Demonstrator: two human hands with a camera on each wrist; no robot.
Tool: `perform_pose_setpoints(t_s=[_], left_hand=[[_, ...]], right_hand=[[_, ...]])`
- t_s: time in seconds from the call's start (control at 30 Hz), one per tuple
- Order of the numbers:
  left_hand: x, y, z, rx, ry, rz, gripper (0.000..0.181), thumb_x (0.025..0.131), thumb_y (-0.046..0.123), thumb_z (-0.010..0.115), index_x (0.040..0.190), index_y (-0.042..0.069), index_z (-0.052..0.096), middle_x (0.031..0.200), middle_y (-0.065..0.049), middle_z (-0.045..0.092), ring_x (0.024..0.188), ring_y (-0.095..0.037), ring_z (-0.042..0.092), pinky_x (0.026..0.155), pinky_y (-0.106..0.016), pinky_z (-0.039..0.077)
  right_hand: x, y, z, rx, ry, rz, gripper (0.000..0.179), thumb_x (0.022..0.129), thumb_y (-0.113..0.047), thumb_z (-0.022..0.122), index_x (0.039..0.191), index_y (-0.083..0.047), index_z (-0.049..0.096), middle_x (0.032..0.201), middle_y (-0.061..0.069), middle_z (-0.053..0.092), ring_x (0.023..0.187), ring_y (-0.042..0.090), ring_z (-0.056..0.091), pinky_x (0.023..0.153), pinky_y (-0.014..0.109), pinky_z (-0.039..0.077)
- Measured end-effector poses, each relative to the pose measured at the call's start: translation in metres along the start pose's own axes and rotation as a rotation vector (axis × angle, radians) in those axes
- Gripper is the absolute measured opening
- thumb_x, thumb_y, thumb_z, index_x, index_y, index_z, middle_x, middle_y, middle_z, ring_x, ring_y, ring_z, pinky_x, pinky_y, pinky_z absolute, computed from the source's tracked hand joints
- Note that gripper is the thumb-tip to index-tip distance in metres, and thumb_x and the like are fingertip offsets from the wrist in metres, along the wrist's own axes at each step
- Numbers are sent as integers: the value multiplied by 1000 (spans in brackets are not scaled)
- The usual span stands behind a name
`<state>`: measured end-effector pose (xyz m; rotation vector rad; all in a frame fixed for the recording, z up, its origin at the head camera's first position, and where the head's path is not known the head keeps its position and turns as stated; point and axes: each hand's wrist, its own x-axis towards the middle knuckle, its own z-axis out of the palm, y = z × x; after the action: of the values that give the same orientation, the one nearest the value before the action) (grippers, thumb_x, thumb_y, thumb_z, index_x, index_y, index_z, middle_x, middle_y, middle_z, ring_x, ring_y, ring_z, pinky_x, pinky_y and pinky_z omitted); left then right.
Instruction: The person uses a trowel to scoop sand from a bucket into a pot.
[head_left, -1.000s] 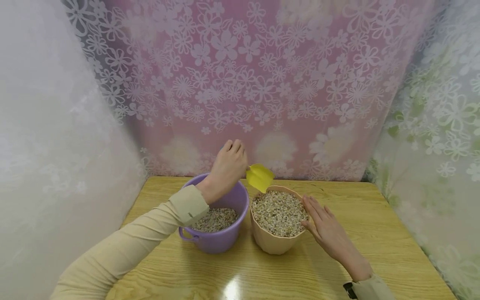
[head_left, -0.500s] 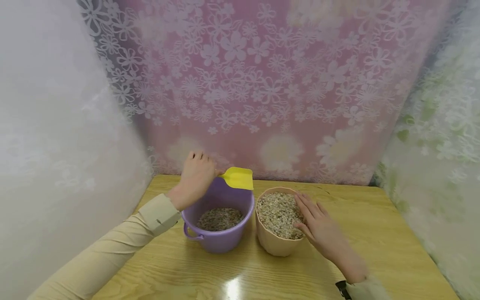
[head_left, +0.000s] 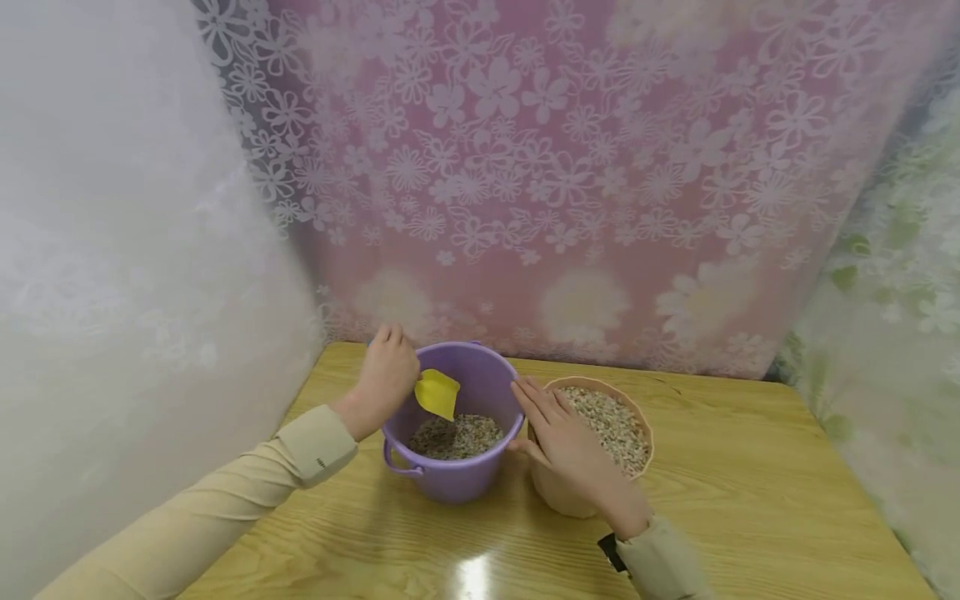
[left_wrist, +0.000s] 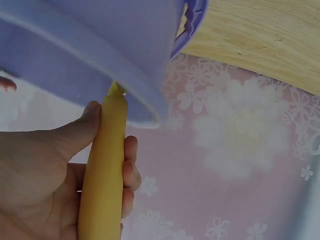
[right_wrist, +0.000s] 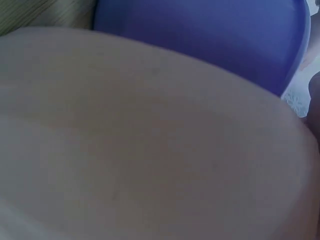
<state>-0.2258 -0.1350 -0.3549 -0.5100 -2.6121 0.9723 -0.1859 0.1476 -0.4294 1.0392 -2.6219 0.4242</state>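
Note:
A yellow toy shovel (head_left: 438, 394) has its blade inside the purple bucket (head_left: 487, 367), above the gravel (head_left: 468, 433) at the bottom. My left hand (head_left: 386, 375) holds its handle (left_wrist: 104, 170) beside the bucket's left rim; in the left wrist view fingers and thumb curl round it. My right hand (head_left: 566, 437) has its fingers extended, with fingertips at the bucket's right rim; firm contact cannot be told. The palm covers part of the peach pot (head_left: 558, 492), which is nearly full of gravel (head_left: 615, 429). In the right wrist view a pale, blurred surface covers most of the frame.
Bucket and pot stand side by side on a wooden table (head_left: 735, 467). A pink flowered curtain (head_left: 487, 208) hangs behind its back edge, with pale sheets at both sides. The bucket has a loop handle (head_left: 401, 467) at its front left.
The shovel has swung left from over the pot and dipped into the bucket with my left hand. My right hand has shifted left from the pot's right rim to the bucket's right rim.

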Motion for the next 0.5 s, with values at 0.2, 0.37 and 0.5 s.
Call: perform_pose_setpoints(t_s=[0.2,0.37,0.5], left_hand=[[9,23,8,203,-109,123,26,101,24,64,76,17,61,69,1,45,76,-19,31,79,-33,26],[12,43,19,330,-154,221,20,101,32,62,85,21,65,72,3,51,77,-18,38,82,-34,29],[17,54,29,326,-162,228,23,101,34,62,82,22,63,73,4,52,78,-19,39,82,-33,30]], right_hand=[[7,-6,4,2,-43,39,82,103,-58,39,157,2,26,164,19,24,151,35,27,119,55,24],[7,-10,6,22,-40,56,79,104,-53,47,158,0,25,166,17,22,151,32,26,119,53,24],[5,-11,9,57,-37,74,78,104,-53,45,160,-4,22,167,14,19,153,31,22,119,52,24]])
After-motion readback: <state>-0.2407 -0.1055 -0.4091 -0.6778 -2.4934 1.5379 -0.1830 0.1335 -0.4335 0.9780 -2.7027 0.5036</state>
